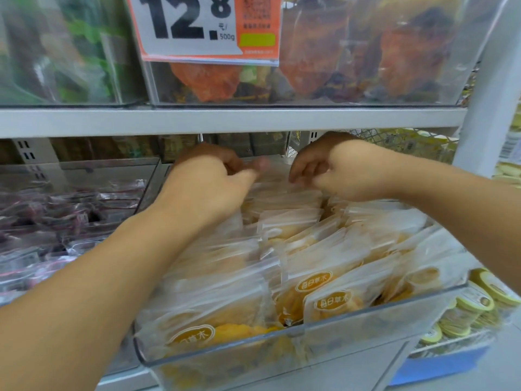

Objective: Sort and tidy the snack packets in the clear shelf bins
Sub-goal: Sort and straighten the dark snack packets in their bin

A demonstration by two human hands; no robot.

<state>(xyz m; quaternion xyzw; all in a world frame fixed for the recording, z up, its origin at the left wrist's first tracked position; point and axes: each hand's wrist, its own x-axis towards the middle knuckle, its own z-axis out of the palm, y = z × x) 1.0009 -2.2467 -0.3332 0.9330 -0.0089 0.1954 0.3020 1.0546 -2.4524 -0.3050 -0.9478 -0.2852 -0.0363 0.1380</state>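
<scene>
While both your hands reach to the rear of the clear bin [296, 333], its yellow snack packets [318, 266] lie stacked inside.
Your left hand [210, 179] and right hand [338, 172] each have fingers curled, pinching the top edge of a rear packet [277, 183]; price tag [203, 24] hangs on the bin above.

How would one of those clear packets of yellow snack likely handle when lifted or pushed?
The clear plastic packets of yellow snack look thin and crinkly, so probably floppy and light. Glossy film suggests they may slide over each other. Standing loosely in the clear bin, they likely topple when nudged.
</scene>
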